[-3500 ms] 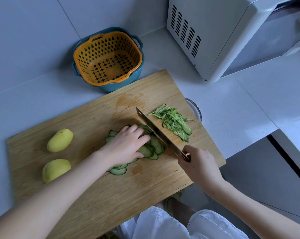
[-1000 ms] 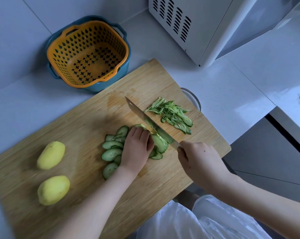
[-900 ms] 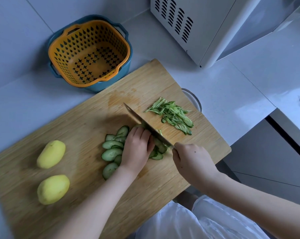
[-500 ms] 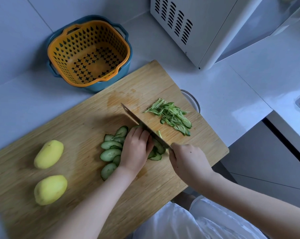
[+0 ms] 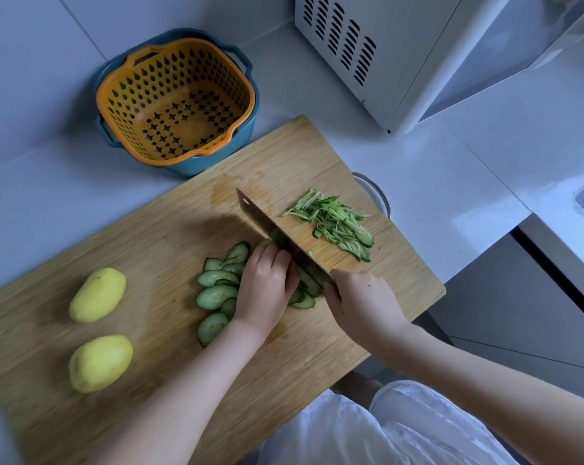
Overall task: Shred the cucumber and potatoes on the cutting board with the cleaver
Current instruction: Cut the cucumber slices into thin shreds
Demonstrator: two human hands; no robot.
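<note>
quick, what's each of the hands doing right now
left hand: fingers curled, holding down the cucumber slices
right hand: gripping the cleaver

A long wooden cutting board lies slantwise. Near its middle, overlapping cucumber slices, green-skinned and pale inside, are fanned in a row, partly under the left hand, which presses on them. The cleaver, gripped by the right hand, stands edge-down across the row's 2 o'clock end, its tip toward 11 o'clock. At 2 o'clock from the blade lies a loose heap of thin green cucumber shreds. Two whole, smooth yellow potatoes sit at the board's 9 o'clock end, the far potato at 12 o'clock of the near potato, and they do not touch.
</note>
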